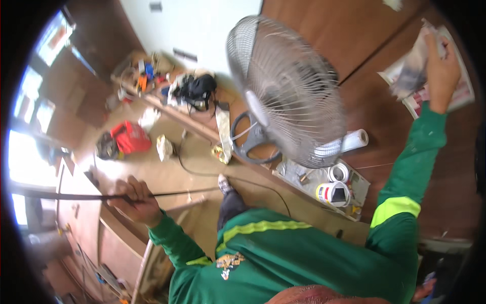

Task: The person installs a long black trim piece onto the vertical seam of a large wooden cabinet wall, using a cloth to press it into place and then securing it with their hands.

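Observation:
My left hand [132, 200], at the left, is closed around a long dark narrow strip [76, 195]. The strip runs out past the left side of my fist and thins toward the middle on the other side. Reaching far to the upper right, my right hand [441, 71] has its fingers bent around a crumpled whitish-grey bundle [411, 68], blurred; whether it is cloth or plastic I cannot tell. Beneath it, a white sheet with red print [463, 81] lies on the brown wood surface [390, 137].
A pedestal fan [288, 91] stands between my arms. Near its base are a white bucket [332, 193], a tape roll [338, 173] and a clear film roll [354, 141]. A black cord [263, 183] crosses the floor. A red bag [130, 137] and a cluttered ledge [197, 91] lie beyond.

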A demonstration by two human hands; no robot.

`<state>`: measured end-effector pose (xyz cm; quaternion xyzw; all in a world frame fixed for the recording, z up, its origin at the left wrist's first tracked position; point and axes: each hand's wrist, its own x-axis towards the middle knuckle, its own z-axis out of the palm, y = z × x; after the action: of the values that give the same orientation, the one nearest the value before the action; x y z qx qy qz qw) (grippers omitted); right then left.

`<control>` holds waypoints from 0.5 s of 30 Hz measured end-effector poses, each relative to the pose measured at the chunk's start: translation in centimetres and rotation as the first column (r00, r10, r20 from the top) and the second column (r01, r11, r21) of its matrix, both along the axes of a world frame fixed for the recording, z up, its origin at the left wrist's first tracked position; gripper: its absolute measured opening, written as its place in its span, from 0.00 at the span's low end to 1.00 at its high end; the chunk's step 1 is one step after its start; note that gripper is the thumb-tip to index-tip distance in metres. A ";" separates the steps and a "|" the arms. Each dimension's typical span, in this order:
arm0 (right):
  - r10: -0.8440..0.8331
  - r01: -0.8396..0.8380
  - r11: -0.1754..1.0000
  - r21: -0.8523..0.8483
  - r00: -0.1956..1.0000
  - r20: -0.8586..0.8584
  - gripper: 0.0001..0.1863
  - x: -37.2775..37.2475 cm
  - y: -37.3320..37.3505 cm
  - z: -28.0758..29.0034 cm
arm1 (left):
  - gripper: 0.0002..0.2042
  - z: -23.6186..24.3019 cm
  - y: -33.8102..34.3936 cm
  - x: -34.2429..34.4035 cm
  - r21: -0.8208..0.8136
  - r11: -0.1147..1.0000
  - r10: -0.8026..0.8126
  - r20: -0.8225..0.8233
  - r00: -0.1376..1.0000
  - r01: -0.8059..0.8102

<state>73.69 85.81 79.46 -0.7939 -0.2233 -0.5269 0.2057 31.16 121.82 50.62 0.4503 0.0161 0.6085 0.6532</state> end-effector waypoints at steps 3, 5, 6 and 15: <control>0.228 -0.197 0.938 0.284 0.971 -0.079 0.22 -5.5 -6.5 -5.3 | 0.22 1.9 -4.2 1.0 0.016 1.000 0.025 -0.050 0.998 -0.025; 0.348 -0.188 0.834 0.518 0.908 -0.231 0.19 -7.3 -11.1 -11.1 | 0.21 3.3 -7.0 1.4 0.077 0.997 0.009 -0.051 0.999 -0.005; 0.465 -0.189 0.760 0.622 0.827 -0.317 0.21 -8.8 -13.3 -13.8 | 0.20 3.1 -8.0 1.7 0.087 0.996 -0.034 -0.035 0.999 0.037; 0.702 0.356 0.454 0.817 0.420 -0.574 0.10 -28.2 -24.4 -37.9 | 0.16 3.8 -18.0 5.1 0.108 0.926 -0.354 -0.077 0.932 0.361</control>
<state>45.48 61.37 41.53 -0.6774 0.1218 -0.0266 0.7249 36.27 103.78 54.42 0.5010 -0.0845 0.4665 0.7241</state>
